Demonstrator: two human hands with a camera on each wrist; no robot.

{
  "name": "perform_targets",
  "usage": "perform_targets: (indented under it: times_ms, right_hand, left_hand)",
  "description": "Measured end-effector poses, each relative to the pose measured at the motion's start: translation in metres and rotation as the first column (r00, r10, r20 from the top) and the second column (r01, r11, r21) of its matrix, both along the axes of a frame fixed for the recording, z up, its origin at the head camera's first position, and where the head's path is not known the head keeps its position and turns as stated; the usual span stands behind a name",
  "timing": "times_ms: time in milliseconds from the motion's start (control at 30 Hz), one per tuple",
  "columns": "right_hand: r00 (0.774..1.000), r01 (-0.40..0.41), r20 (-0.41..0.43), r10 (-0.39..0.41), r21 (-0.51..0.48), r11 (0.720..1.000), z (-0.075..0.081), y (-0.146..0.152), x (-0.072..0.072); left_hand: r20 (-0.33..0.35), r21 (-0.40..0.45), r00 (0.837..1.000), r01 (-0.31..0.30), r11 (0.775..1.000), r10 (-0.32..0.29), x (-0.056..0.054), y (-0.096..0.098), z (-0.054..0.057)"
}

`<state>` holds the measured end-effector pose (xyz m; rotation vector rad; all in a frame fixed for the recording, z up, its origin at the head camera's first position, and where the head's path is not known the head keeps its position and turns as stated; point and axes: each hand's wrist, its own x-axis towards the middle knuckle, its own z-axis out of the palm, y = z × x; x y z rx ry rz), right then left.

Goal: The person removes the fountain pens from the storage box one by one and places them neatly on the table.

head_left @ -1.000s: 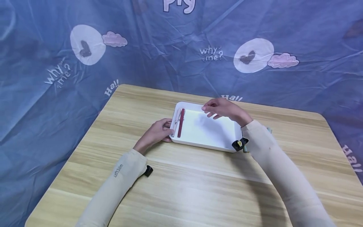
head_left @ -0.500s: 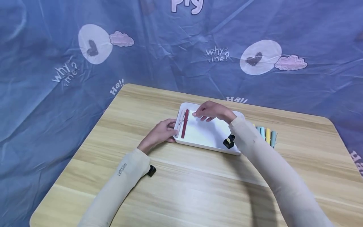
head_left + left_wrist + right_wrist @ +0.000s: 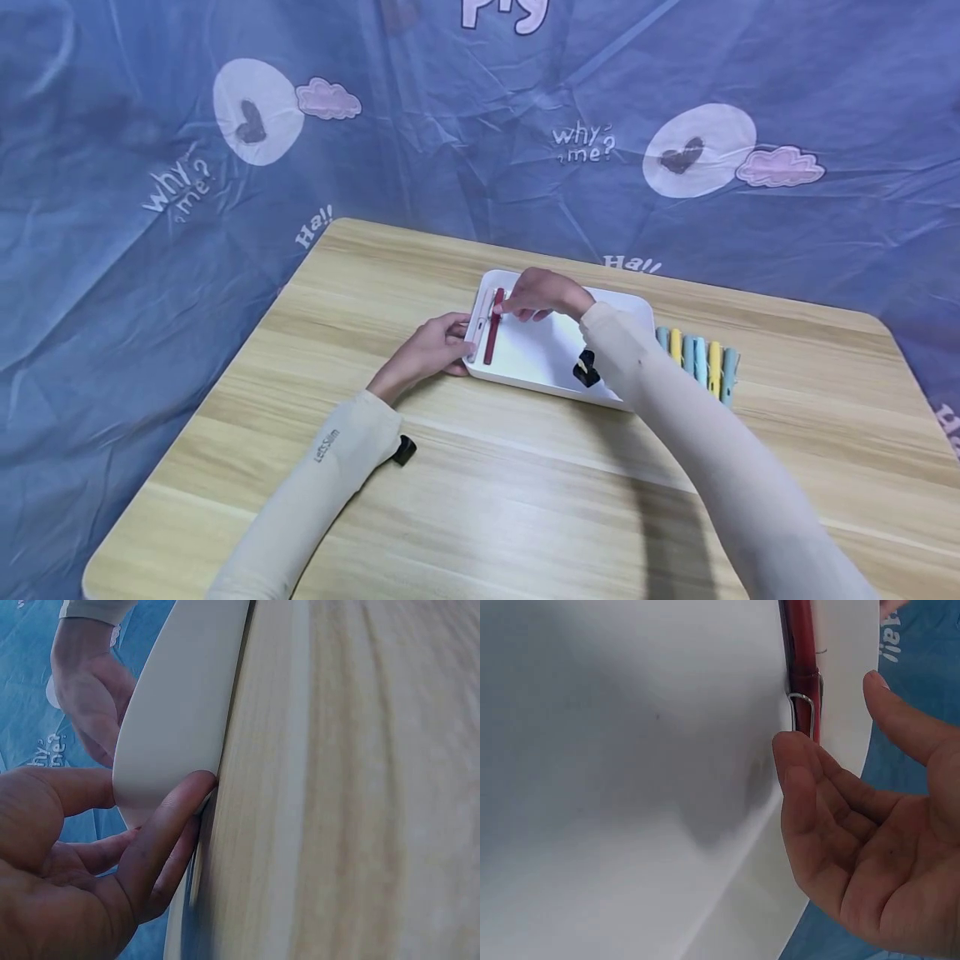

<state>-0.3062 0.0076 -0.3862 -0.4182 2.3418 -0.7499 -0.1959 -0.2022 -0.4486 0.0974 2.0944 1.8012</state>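
A white tray lies on the wooden table, its left end gripped by my left hand. In the left wrist view, the thumb is at the rim and the fingers are against the tray's side and lower edge. Inside, a red pen with a metal clip lies beside a pale pink pen along the left wall. My right hand is over the tray, fingertips right at the red pen's far, clip end. In the right wrist view, its thumb stands apart from the bent fingers.
Several teal and yellow pens lie in a row on the table, just right of the tray, partly behind the right sleeve. A blue printed curtain hangs behind the table.
My right hand has moved left and down across the tray to the red pen. The row of pens at right has come into view from behind the sleeve. My left hand keeps its grip.
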Motion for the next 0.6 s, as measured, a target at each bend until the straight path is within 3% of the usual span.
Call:
perform_targets:
  times_ms: [600]
  right_hand:
    - [0.995,0.047,-0.090,-0.036,0.115,0.992,-0.020,-0.019,-0.003]
  left_hand:
    - [0.007,-0.015,1.000,0.003,1.000,-0.003,-0.004,0.000,0.000]
